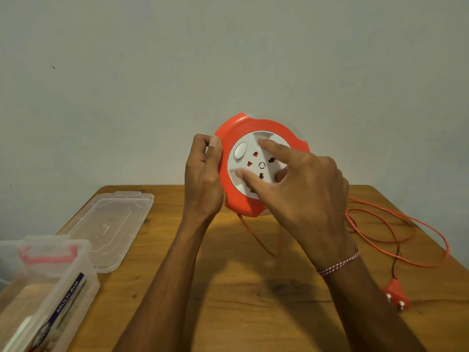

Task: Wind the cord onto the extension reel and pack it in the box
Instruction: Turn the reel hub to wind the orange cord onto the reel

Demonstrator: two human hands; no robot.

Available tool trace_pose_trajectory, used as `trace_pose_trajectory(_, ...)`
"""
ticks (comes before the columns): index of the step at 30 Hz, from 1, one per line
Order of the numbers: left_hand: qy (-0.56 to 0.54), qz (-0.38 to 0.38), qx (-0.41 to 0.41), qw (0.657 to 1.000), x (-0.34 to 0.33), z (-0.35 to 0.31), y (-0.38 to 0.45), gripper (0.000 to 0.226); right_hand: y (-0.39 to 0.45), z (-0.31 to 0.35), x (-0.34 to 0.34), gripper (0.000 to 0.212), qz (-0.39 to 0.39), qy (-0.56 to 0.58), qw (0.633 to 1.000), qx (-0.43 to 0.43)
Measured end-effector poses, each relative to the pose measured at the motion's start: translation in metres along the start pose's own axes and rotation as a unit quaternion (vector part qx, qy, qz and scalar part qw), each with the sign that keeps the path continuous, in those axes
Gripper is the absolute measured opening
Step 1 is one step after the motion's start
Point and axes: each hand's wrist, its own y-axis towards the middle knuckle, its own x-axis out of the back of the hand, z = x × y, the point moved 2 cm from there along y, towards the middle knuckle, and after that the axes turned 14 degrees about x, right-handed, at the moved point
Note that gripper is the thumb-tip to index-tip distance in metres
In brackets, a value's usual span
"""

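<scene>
Standing at the wooden table [253, 288], the person holds the orange extension reel [256, 133] up above it. The clear box [83, 273] sits open at the left, cord [406, 224] looping right. Left hand [203, 179] curls round the reel's rim; right hand [304, 189] presses spread fingertips on its white face.

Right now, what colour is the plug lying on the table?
The plug is orange-red with two silver pins, seen best in the head view.
</scene>
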Motion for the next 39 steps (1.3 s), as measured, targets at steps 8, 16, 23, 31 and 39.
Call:
trace_pose_trajectory(8, -0.005, 0.008, 0.0, 1.0, 0.0, -0.001, 0.0, 0.015, 0.004, -0.002, 0.006, 0.061, -0.005, -0.003, 1.0, 0.027)
trace_pose_trajectory(16, 0.002, -0.01, -0.005, 1.0, 0.004, -0.001, 0.002, 0.017, 0.004, -0.001, 0.001, 0.055, 0.134, 0.009, 0.983, 0.122)
trace_pose_trajectory(23, 0.0, 0.002, -0.005, 1.0, 0.002, -0.001, 0.001, 0.016, 0.0, 0.001, 0.001, 0.063, 0.082, -0.024, 0.99, 0.114)
trace_pose_trajectory(31, -0.008, -0.011, 0.003, 1.0, 0.005, -0.003, 0.002, 0.015, 0.002, 0.005, 0.002, 0.068, 0.023, 0.052, 0.998, 0.007)
trace_pose_trajectory(39, -0.01, -0.004, -0.003, 1.0, 0.005, -0.004, 0.001, 0.015, 0.006, -0.001, 0.01, 0.029, 0.02, 0.066, 0.991, 0.111)
